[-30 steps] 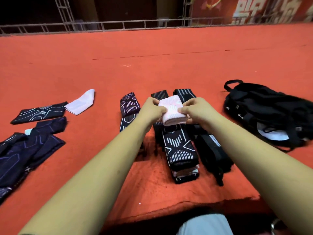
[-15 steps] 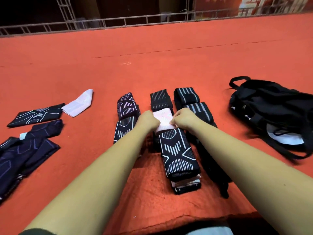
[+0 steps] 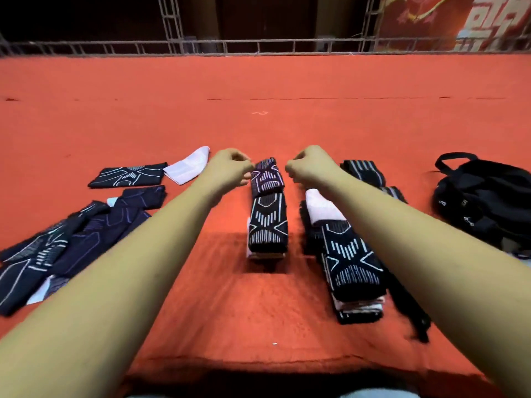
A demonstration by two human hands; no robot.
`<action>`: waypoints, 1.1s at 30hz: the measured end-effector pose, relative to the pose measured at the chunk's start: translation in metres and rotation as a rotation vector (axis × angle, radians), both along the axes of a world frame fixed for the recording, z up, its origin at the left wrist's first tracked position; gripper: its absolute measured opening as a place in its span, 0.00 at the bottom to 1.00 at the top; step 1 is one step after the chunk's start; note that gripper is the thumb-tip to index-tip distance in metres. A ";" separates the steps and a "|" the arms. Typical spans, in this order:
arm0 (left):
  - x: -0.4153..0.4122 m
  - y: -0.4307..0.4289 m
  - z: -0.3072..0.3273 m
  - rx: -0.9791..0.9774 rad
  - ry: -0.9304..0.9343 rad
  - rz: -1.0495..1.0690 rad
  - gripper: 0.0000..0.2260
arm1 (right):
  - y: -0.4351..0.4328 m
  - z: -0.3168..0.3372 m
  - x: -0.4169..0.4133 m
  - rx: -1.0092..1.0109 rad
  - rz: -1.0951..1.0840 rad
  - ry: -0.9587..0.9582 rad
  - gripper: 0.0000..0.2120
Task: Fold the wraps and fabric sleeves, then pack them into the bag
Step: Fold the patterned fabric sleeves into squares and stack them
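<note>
Both hands are found lifted off the pink folded wrap [image 3: 319, 209], which half a second ago was pinched between them and is now left lying on the far end of the middle stack [image 3: 352, 262]. The left hand [image 3: 230, 168] and right hand [image 3: 311, 166] are held apart, each with fingers curled and nothing seen inside the grip. They are placed on either side of the purple-patterned folded sleeve [image 3: 267, 176] that heads the left stack [image 3: 267, 225]. Whether the left fingertips touch that sleeve cannot be told. Unfolded work is judged to remain on the left only. The white sleeve [image 3: 191, 165] is seen just beside the left hand, its long axis running diagonally from near-left to far-right. The flat black sleeve [image 3: 129, 175] is seen just beside its near-left end, and the navy heap [image 3: 74, 242] nearer the body. The left hand is the nearer one, so a leftward reach is expected. The black bag [image 3: 485, 202] is left well apart on the right of the red carpet [image 3: 258, 311], with none of the stacks yet packed into it.
</note>
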State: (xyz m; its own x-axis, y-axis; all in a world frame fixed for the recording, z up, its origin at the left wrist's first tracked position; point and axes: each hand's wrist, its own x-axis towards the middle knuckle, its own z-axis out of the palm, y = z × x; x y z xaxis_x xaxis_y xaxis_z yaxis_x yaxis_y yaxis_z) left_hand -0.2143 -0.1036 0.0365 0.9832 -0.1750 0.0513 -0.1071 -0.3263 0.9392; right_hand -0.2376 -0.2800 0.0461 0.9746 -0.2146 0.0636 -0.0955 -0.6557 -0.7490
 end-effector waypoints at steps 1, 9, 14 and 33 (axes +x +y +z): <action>-0.004 0.028 -0.006 0.046 -0.020 0.049 0.07 | 0.022 -0.004 0.004 0.019 0.037 0.010 0.08; -0.053 0.232 -0.076 0.527 -0.022 0.472 0.05 | 0.197 -0.069 0.020 0.088 0.306 0.099 0.07; -0.052 0.310 -0.131 0.727 0.070 0.553 0.19 | 0.266 -0.113 0.010 0.040 0.441 0.174 0.06; -0.055 0.318 -0.200 0.852 -0.314 0.539 0.28 | 0.323 -0.185 0.065 -0.532 0.346 -0.148 0.13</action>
